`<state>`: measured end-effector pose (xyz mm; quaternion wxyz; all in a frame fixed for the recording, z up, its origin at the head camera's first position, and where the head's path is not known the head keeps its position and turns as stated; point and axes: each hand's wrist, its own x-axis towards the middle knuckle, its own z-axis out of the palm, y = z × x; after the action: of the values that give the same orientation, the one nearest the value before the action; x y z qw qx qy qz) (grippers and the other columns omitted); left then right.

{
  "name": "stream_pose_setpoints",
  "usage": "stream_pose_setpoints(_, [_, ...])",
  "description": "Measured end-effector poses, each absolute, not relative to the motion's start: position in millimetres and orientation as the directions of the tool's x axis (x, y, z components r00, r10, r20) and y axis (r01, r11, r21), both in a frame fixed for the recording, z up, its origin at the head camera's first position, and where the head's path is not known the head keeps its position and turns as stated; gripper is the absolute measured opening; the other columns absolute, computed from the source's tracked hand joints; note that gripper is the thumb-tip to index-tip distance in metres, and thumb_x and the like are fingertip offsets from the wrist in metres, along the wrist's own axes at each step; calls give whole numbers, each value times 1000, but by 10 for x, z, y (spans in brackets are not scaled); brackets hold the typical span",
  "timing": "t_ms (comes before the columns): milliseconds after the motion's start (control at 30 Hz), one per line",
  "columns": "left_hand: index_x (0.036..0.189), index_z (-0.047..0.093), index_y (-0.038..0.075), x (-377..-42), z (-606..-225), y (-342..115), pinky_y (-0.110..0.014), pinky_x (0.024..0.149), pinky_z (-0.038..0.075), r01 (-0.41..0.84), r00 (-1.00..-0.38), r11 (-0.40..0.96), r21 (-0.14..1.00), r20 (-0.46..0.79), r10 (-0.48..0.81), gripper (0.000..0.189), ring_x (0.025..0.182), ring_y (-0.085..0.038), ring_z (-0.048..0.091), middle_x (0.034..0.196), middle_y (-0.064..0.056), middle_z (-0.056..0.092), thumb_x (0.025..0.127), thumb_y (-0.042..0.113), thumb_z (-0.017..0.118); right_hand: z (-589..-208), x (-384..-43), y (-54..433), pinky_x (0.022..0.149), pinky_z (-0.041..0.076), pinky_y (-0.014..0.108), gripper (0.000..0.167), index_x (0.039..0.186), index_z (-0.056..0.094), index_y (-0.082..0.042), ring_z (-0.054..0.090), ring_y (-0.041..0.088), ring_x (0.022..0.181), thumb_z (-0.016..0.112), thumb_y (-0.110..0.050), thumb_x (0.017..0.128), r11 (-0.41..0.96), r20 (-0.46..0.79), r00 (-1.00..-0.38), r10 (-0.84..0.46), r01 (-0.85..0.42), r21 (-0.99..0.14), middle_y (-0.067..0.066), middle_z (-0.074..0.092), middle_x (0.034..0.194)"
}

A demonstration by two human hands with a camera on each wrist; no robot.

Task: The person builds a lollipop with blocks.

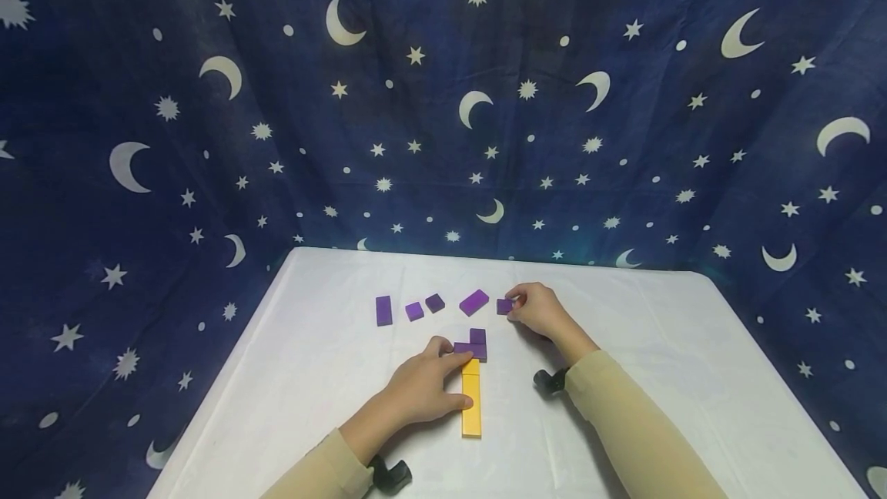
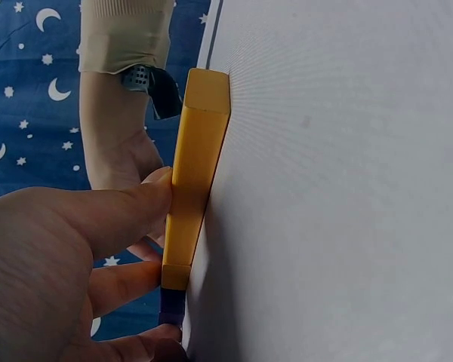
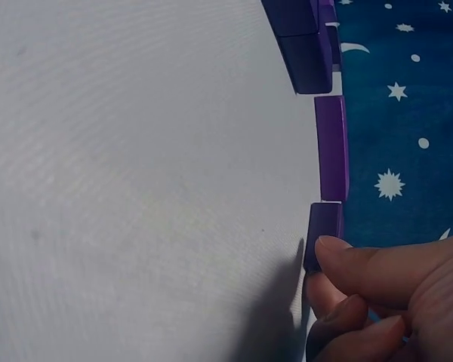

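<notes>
My left hand lies along the left side of a row of blocks. Its thumb touches a long yellow block, while the index finger reaches the small yellow block at the far end. Against that end sits a flat purple block, with a small purple square block behind its right half. Further back on the right, my right hand pinches another small purple block between thumb and index finger, at the tabletop. The hand hides part of this block.
Several loose purple blocks lie toward the back: an upright-lying rectangle, a small square, a darker square and a slanted rectangle. The white table ends at a dark blue curtain with moons and stars.
</notes>
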<state>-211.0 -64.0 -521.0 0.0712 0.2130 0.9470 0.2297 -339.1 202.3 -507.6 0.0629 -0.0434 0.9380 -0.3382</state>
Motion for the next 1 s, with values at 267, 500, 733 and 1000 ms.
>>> stream_pose_setpoints(267, [154,60,37,-2111,-5212,-635,-48,100,58,373,-899,802,466,-34,437,75,113,-25,69,148,-5,56,86,59,83,-5084,-3389,2025,74,46,33,30,118,79,-6,58,20,80,80,-5,88,780,-57,-990,-127,-64,-622,5,67,86])
stream_pose_setpoints(500, [154,60,37,-2113,-5220,-635,-48,100,59,372,-899,804,465,-36,436,75,113,-25,69,148,-5,56,86,60,82,-5083,-3369,1992,73,46,34,29,118,79,-7,58,20,80,78,-4,90,773,-53,-991,-125,-64,-631,5,66,85])
stream_pose_setpoints(733, [153,60,38,-2112,-5224,-638,-47,99,59,370,-900,804,465,-35,434,75,111,-23,68,147,-5,57,86,60,83,-5058,-3328,1948,73,46,33,30,119,79,-7,58,20,79,78,-4,89,775,-41,-991,-125,-72,-628,5,68,85])
stream_pose_setpoints(1000, [153,61,36,-2101,-5203,-638,-45,96,59,374,-900,804,463,-27,435,75,106,-21,67,146,-5,57,85,60,83,-5036,-3272,1867,64,48,30,31,119,78,-7,57,19,74,79,-1,89,754,-47,-990,-131,-69,-654,6,66,84])
